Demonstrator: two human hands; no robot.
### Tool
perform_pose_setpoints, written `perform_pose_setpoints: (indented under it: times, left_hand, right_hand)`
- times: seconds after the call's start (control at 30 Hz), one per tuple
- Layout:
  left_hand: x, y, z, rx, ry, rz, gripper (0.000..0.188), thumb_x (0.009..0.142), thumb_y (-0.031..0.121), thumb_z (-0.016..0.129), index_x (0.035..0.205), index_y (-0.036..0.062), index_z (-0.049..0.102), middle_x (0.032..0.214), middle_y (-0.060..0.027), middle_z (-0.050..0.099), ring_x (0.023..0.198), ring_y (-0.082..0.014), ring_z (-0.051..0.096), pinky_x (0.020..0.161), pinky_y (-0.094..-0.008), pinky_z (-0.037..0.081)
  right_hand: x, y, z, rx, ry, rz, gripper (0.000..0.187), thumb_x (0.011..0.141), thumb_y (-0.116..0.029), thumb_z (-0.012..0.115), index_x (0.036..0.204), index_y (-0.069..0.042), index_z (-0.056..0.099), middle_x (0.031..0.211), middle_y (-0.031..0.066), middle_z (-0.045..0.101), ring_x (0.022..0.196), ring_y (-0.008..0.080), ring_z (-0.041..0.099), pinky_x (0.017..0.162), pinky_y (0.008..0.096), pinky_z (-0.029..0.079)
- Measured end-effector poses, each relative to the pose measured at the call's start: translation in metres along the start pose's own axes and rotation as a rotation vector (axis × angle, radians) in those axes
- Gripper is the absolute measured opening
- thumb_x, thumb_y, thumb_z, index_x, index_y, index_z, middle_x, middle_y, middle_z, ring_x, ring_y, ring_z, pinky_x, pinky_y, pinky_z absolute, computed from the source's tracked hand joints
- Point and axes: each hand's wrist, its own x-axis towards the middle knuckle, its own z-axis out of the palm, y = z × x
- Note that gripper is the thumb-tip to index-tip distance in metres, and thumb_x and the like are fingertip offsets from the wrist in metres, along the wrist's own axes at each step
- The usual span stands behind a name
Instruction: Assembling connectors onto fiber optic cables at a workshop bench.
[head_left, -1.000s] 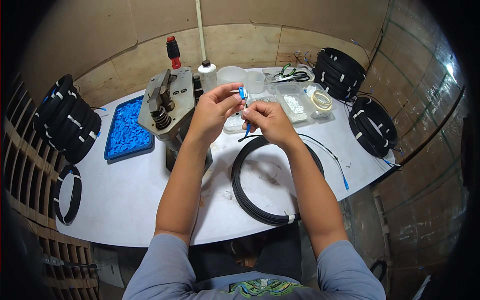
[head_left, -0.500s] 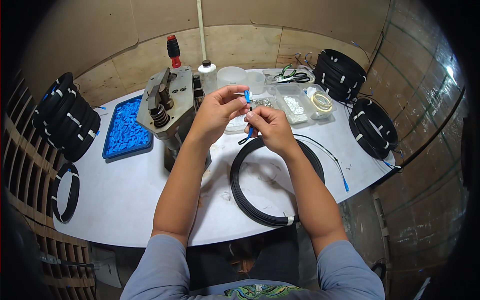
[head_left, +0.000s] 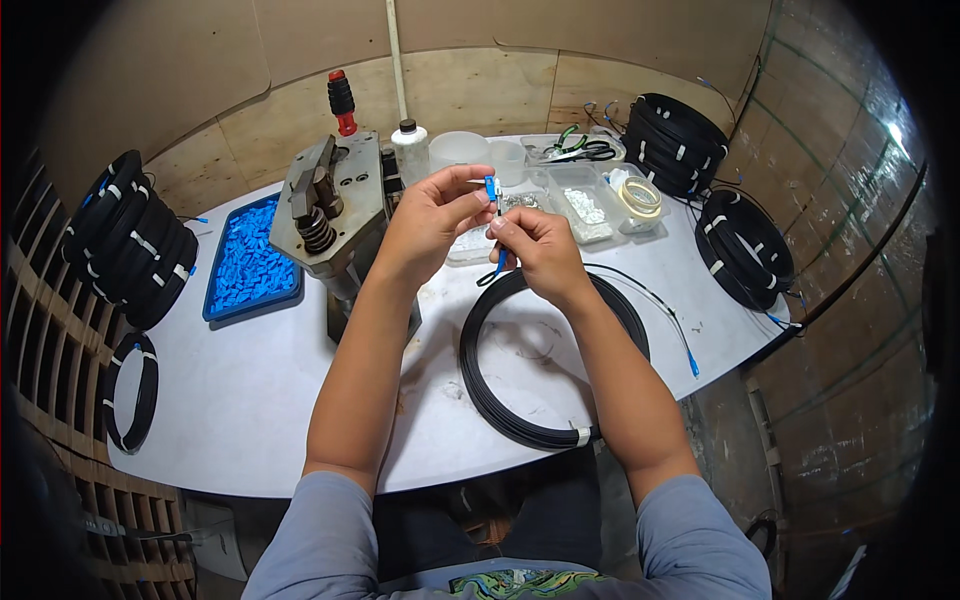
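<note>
My left hand [head_left: 442,218] pinches a small blue connector housing [head_left: 490,186] between thumb and fingertips, above the table's middle. Just below and to its right, my right hand [head_left: 540,252] grips the end of a thin black cable, its fingers closed. A pale connector tip [head_left: 498,191] shows beside the housing; whether the two are joined is too small to tell. Under the right fingers a blue piece [head_left: 501,261] and a small black cable loop [head_left: 487,280] stick out. The coil of black cable [head_left: 482,388] lies below my hands, tied with white tape. Its other end carries a blue connector [head_left: 693,368].
A metal press [head_left: 335,215] with a red-and-black handle stands left of my hands, beside a blue tray [head_left: 210,300] of blue housings. Clear tubs [head_left: 585,215], a tape roll [head_left: 640,196], scissors [head_left: 590,152] and a bottle [head_left: 410,150] stand behind. Cable coils [head_left: 130,240] [head_left: 680,145] flank the table.
The whole view has shifted very slightly. Both hands keep the same grip, close together over the coil.
</note>
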Motion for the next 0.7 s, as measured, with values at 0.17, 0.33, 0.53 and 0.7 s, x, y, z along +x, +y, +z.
perform_pose_setpoints:
  times: [0.17, 0.33, 0.53, 0.7]
  left_hand:
    - [-0.001, -0.001, -0.003, 0.025, 0.016, 0.007, 0.027, 0.086, 0.001, 0.060, 0.114, -0.0010, 0.059, 0.092, -0.0051, 0.062, 0.084, -0.0109, 0.059, 0.079, -0.0253, 0.051]
    - [-0.001, 0.001, -0.008, 0.000, 0.030, 0.014, 0.029, 0.086, 0.001, 0.060, 0.114, -0.0011, 0.058, 0.094, -0.0052, 0.061, 0.085, -0.0111, 0.059, 0.079, -0.0252, 0.050]
    - [-0.002, -0.001, -0.005, -0.018, 0.007, 0.015, 0.027, 0.087, 0.001, 0.060, 0.114, -0.0019, 0.058, 0.092, -0.0056, 0.062, 0.082, -0.0108, 0.059, 0.078, -0.0244, 0.051]
    - [-0.002, -0.002, -0.002, 0.014, -0.005, -0.019, 0.027, 0.087, 0.001, 0.060, 0.113, -0.0019, 0.059, 0.092, -0.0056, 0.063, 0.084, -0.0111, 0.060, 0.080, -0.0248, 0.052]
  right_hand:
    - [0.005, 0.000, 0.001, -0.019, -0.046, 0.008, 0.022, 0.093, -0.020, 0.057, 0.083, -0.002, 0.063, 0.067, 0.0031, 0.061, 0.058, 0.0067, 0.053, 0.054, 0.0213, 0.044]
    - [0.015, -0.017, -0.003, -0.125, -0.171, 0.097, 0.024, 0.095, -0.023, 0.054, 0.085, -0.003, 0.060, 0.070, 0.0028, 0.061, 0.056, 0.0068, 0.052, 0.053, 0.0212, 0.044]
    - [0.005, -0.003, 0.001, -0.116, -0.066, -0.031, 0.023, 0.093, -0.020, 0.056, 0.079, -0.003, 0.061, 0.065, 0.0003, 0.059, 0.055, 0.0051, 0.052, 0.051, 0.0216, 0.043]
    - [-0.003, 0.002, -0.004, -0.034, -0.046, -0.022, 0.020, 0.093, -0.018, 0.057, 0.081, -0.003, 0.063, 0.066, 0.0001, 0.059, 0.056, 0.0047, 0.052, 0.052, 0.0206, 0.043]
